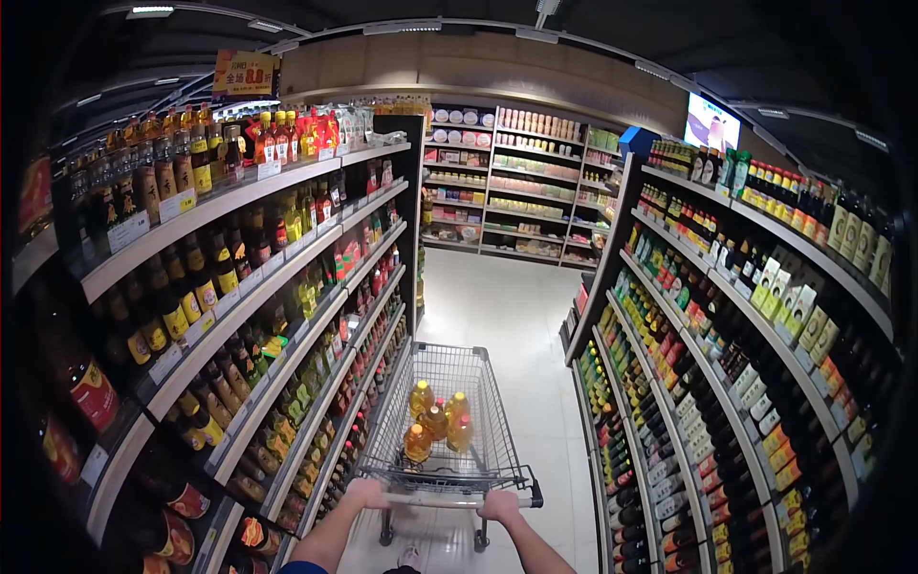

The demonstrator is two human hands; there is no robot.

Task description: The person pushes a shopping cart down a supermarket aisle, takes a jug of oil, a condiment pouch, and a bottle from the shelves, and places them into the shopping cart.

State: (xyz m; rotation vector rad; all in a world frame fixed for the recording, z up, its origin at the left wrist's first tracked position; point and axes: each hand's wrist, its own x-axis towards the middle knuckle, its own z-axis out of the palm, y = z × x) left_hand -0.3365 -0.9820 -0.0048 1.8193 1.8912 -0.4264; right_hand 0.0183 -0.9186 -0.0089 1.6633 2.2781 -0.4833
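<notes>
A metal shopping cart point(390, 407) stands in front of me in the aisle. My left hand point(367, 494) is closed around the left part of its handle point(435, 499). Near the handle's right end, my right hand point(499, 505) grips the same bar. Inside the wire basket stand several bottles of amber liquid, among them a yellow-capped bottle point(417, 443) closest to me and a red-capped bottle point(461, 433) on the right. The fingers of both hands are partly hidden behind the bar.
Shelves of bottles point(234, 287) rise close on the left, and a second bottle shelf point(727, 316) lines the right side. White floor point(497, 297) runs ahead to a back shelf point(531, 182) of packaged goods. A sign point(246, 75) and a lit screen point(711, 126) hang above.
</notes>
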